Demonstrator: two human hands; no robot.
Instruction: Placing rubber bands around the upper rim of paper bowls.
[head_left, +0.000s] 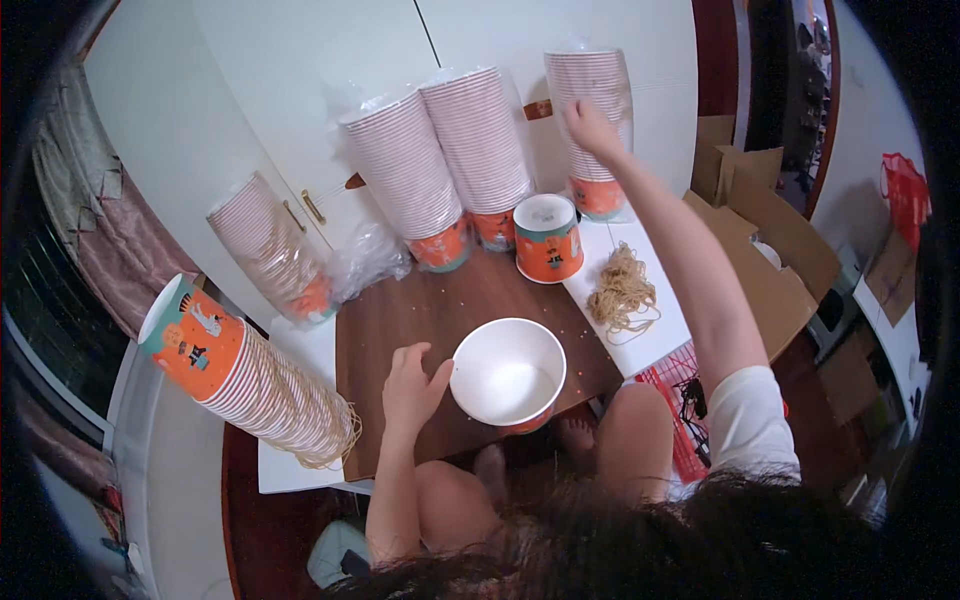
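A white-lined paper bucket (pixel 508 372) stands mouth up at the near edge of the brown board. My left hand (pixel 408 388) is just left of its rim, fingers apart and holding nothing; whether the thumb touches the rim I cannot tell. My right hand (pixel 592 130) is raised at the far right, closed, in front of a plastic-wrapped stack of paper buckets (pixel 588 80). What its fingers hold, if anything, is hidden. Below it, an orange and green paper bucket (pixel 549 250) stands upside down. A tangle of tan string (pixel 622 292) lies to its right.
More wrapped stacks (pixel 400 165) line the back of the brown board (pixel 375 340). A tall bucket stack with strings (pixel 265 385) leans at the left, near crumpled clear plastic (pixel 368 260). An opened cardboard box (pixel 765 255) and a red basket (pixel 680 410) are at the right.
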